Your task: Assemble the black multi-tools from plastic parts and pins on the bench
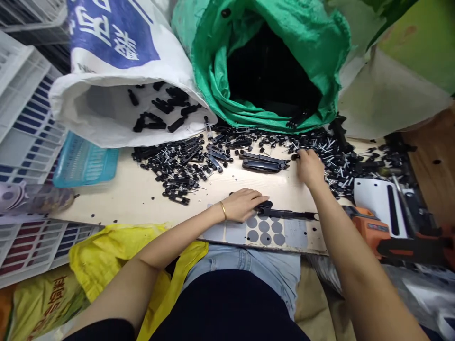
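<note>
My left hand (pixel 245 203), with a gold bracelet at the wrist, is closed on the left end of a long black part (pixel 289 214) at the table's front edge. The part lies above grey round stickers (pixel 265 229). My right hand (pixel 309 166) reaches to the pile of small black pieces with silver pins (pixel 330 156); its fingertips are closed around a small dark piece, partly hidden. Between the hands and farther back, black elongated parts (pixel 263 163) lie side by side on the wooden table.
A white sack (pixel 135 113) holding black parts and a green sack (pixel 213 85) stand behind the table (pixel 131 189). At left are a blue basket (pixel 87 161) and white crates (pixel 21 94). An orange-black tool (pixel 369 229) lies at right.
</note>
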{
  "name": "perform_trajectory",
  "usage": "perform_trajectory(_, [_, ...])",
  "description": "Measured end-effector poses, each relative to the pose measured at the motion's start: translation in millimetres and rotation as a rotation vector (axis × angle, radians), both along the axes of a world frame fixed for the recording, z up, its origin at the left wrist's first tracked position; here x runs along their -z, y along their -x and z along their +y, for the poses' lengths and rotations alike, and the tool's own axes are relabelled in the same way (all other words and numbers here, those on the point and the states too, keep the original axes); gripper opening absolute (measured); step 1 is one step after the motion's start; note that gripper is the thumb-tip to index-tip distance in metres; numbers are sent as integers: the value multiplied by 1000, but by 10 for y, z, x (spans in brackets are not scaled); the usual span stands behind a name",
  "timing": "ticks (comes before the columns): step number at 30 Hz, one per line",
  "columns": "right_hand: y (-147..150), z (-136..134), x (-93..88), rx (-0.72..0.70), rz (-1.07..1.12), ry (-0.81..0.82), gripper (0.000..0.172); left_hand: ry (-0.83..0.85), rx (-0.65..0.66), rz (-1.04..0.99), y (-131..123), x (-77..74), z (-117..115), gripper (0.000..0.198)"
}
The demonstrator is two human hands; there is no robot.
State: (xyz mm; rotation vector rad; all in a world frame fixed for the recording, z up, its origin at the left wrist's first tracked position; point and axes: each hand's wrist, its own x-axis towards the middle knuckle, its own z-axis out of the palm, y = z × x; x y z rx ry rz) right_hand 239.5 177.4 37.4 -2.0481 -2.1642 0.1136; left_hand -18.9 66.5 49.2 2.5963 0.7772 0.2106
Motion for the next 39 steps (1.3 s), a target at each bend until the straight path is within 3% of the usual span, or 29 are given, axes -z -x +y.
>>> perform_trajectory(2, [-15, 110, -112, 43, 36, -65, 24, -30, -145, -37, 211, -35, 7, 43])
perform_trajectory(4, [-57, 77, -250, 125, 165, -185, 21, -91, -375, -55, 472, -41, 69, 37])
perform_trajectory(7, [-70, -259, -415, 261, 587, -256, 24, -168, -631, -53, 766, -2, 274, 33])
perform_trajectory(10, [56, -828, -481, 273, 1100, -125, 24, -186, -649, 66, 793, 59, 531, 30])
perform_trajectory(12, [196, -1207, -476, 260, 1293, 3, 24, -187, -641, 187, 701, 90, 678, 25])
perform_trajectory(15, [416, -1590, -401, 302, 1389, 123, 25, -214, -676, 296, 557, 94, 816, 22])
perform_trajectory(19, [619, -1693, -194, 362, 1479, 93, 25, -255, -689, 158, 534, -8, 784, 12])
perform_trajectory(22, [672, -1638, -72, 340, 1427, 43, 24, -140, -794, -186, 586, -112, 545, 5])
perform_trajectory(26, [651, -1590, -98, 146, 992, -29, 19, 375, -927, -710, 578, -112, 89, 16])
perform_trajectory(29, [635, -1556, -176, -33, 714, -58, 14, 645, -990, -938, 525, -3, -132, 22])
perform_trajectory(32, [646, -1521, -196, -48, 710, -39, 14, 705, -1046, -1021, 498, 115, -197, 25])
perform_trajectory(36, [667, -1534, -169, 34, 741, -95, 15, 645, -1048, -972, 494, 176, -211, 24])
perform_trajectory(39, [683, -1573, -170, -134, 627, -119, 11, 467, -979, -816, 488, 123, -259, 18])
